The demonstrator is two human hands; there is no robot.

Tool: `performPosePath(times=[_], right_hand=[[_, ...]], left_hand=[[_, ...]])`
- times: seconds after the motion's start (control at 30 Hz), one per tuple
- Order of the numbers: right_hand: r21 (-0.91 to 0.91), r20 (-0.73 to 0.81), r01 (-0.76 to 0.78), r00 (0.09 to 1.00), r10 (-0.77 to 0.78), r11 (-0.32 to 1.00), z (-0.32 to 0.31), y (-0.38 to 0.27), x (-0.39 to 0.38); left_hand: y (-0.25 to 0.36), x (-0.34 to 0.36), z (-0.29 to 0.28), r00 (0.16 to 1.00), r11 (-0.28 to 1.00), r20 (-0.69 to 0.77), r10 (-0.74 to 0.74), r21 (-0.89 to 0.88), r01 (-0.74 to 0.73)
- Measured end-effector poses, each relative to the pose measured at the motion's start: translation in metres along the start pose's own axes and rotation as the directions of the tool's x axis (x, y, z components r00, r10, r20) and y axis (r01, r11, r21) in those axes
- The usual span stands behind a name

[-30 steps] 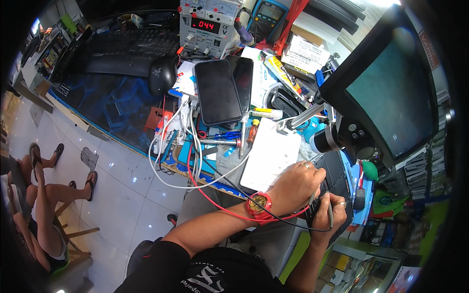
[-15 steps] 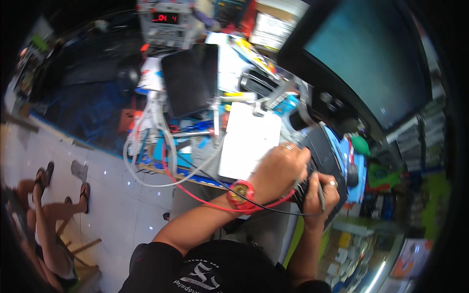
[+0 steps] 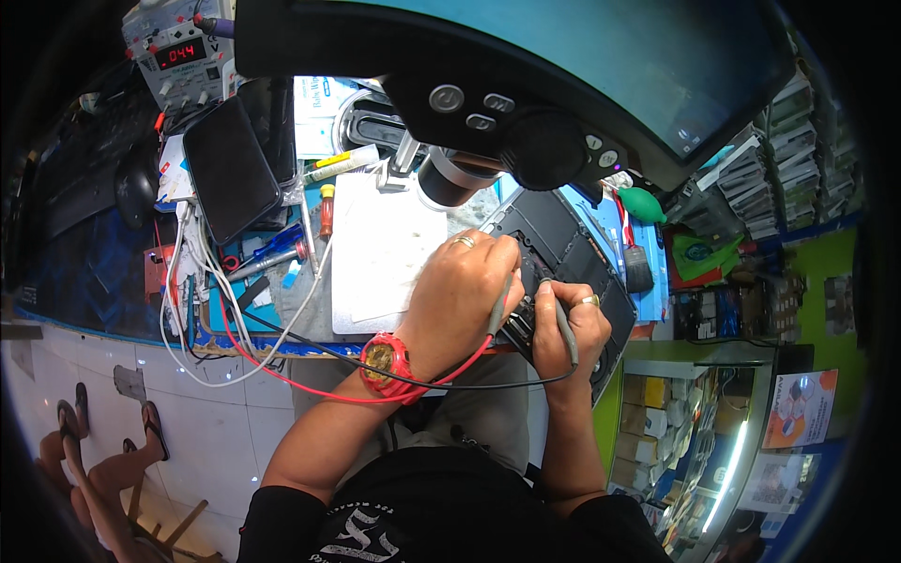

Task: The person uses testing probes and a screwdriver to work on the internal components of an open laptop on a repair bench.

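A dark opened laptop (image 3: 563, 225) lies slantwise at the bench's right side, part of its inner circuit board showing between my hands. My left hand (image 3: 460, 281), with a red watch on its wrist, is closed around a grey test probe (image 3: 496, 314) on a red lead. Closed in a pinch, my right hand (image 3: 580, 324) holds a second grey test probe (image 3: 567, 338) on a black lead. Both hands are over the laptop's open area, close together. My fingers hide the left probe's tip; whether either tip touches the board, I cannot tell.
A microscope screen (image 3: 601, 66) overhangs the bench, its lens (image 3: 450, 180) just beyond my hands. A white pad (image 3: 375, 253) lies left of the laptop. Further left are screwdrivers (image 3: 327, 211), a dark phone (image 3: 231, 169), white cables (image 3: 174, 300) and a power supply (image 3: 178, 56).
My view has turned and shifted, so the bench and screen sit differently in the picture. Both hands still hold the probes over the laptop; its inner parts show more clearly now.
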State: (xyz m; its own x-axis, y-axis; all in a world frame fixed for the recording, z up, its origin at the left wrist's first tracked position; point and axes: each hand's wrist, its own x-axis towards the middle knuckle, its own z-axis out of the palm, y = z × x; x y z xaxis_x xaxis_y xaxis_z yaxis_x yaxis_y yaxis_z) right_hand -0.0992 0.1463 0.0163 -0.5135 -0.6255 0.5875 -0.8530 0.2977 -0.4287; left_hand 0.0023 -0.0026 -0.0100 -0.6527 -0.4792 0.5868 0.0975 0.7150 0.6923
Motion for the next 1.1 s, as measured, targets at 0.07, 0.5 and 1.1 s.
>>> performPosePath(times=[0.07,0.5,1.1], right_hand=[[0.0,-0.005,0.007,1.0,-0.007,1.0,0.0005,-0.0002,-0.0004],[-0.004,0.015,-0.033,0.999,0.033,0.999,-0.0017,0.0009,0.0009],[0.01,0.025,-0.12,0.992,0.12,0.993,-0.0013,0.0022,-0.0031]], left_hand=[[0.0008,0.0,-0.0014,1.0,1.0,0.001,-0.002,-0.006,0.002],[0.0004,0.0012,0.0016,1.0,1.0,-0.022,0.008,-0.017,-0.008],[0.0,-0.0039,0.0001,1.0,1.0,-0.025,-0.003,-0.023,0.003]])
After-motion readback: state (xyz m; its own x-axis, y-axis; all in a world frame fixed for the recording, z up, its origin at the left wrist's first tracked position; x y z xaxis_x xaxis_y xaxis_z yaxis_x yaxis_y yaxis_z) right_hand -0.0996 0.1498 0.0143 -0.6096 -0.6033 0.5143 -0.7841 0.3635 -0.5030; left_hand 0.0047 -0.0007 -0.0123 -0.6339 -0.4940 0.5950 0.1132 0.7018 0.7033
